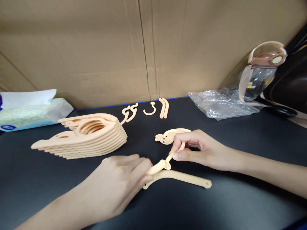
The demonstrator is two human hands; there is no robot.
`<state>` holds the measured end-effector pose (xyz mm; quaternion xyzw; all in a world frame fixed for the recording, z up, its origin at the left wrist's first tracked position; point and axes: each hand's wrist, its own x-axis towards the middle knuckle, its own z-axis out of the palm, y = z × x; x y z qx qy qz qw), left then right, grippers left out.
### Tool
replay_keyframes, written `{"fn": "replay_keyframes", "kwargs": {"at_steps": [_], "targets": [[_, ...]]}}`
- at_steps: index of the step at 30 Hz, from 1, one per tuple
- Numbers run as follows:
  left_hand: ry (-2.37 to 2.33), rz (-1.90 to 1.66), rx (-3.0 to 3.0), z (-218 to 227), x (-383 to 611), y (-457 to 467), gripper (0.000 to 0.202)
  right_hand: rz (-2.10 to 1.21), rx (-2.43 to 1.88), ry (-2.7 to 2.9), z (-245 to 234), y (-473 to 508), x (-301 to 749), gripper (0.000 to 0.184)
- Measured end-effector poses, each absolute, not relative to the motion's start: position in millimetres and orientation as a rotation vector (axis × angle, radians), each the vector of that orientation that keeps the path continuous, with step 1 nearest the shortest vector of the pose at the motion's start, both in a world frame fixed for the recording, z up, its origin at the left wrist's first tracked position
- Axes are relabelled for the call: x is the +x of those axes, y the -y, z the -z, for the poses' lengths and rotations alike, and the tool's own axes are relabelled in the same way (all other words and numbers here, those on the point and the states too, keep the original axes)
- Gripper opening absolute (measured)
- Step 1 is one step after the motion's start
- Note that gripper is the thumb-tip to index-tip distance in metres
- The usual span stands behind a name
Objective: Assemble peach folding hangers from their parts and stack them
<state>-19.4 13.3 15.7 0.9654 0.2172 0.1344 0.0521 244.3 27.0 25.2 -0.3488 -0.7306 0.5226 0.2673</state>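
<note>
My left hand (122, 183) is closed around a beige plastic hanger arm (157, 167), whose rounded end sticks out past the fingers. A second, longer hanger arm (185, 178) reaches out to the right from under those fingers; whether the two are joined there is hidden. Between thumb and fingertips, my right hand (201, 150) pinches a thin curved beige hook (169, 157). The hook's lower end meets the tip of the upper arm, and its other end is partly covered. Just behind the right fingers lie more beige hanger pieces (165, 138) on the black table.
At left stands a neat stack of beige folding hangers (107, 139), with a tissue pack (31, 111) behind it. Along the back lie loose S-shaped pieces (132, 112), a hook (150, 111) and two curved strips (164, 108). Clear plastic bag (216, 103) and bottle (260, 80) sit at right, before cardboard (96, 48).
</note>
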Motion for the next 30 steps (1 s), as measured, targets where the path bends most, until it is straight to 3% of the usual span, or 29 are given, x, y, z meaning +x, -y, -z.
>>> {"fn": "replay_keyframes", "kwargs": {"at_steps": [6,19,30], "targets": [[-0.742,-0.465,2.9,-13.1,-20.4,-12.5,0.022,-1.312,-0.951,2.021,-25.7,-25.6,242.5,0.04],[-0.871,-0.541,2.921,-7.5,-18.4,-9.6,0.038,-0.91,-0.784,2.175,-25.3,-22.5,240.5,0.015],[-0.978,-0.374,2.749,-21.9,-18.3,-3.1,0.037,-0.476,-0.741,2.31,-18.7,-20.8,244.4,0.026]]}}
